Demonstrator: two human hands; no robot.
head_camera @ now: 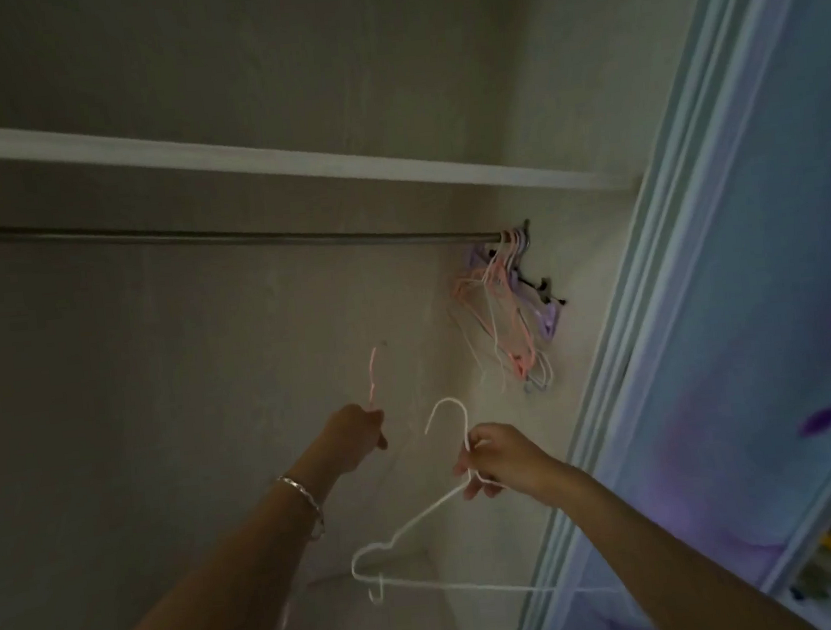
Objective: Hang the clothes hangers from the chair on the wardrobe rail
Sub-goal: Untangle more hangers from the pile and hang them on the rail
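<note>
Head view, wardrobe interior. One round metal rail (246, 239), dull and smooth, runs under one flat pale shelf (289, 160); the walls behind are matt and plain.

At the rail's right end, against the side wall, hangs a bunch of thin hangers (509, 316) in pink, white and lilac. They overlap too closely to count.

Two more hangers are held below the rail, well apart from it. The left hand (358, 433) is closed around a slim pink hanger (373, 379), of which only a blurred upright strip shows above the fist. The right hand (504, 457) pinches a white hanger (430, 510) at its neck, just under the curved hook. This one is thin coated wire, with a notched shoulder and a small hook at the corner of its straight bottom bar. It hangs tilted, its hook pointing up towards the rail.

One silver link bracelet (301, 495) sits on the left wrist.

A pale moulded door frame (653, 294) borders the opening on the right.
</note>
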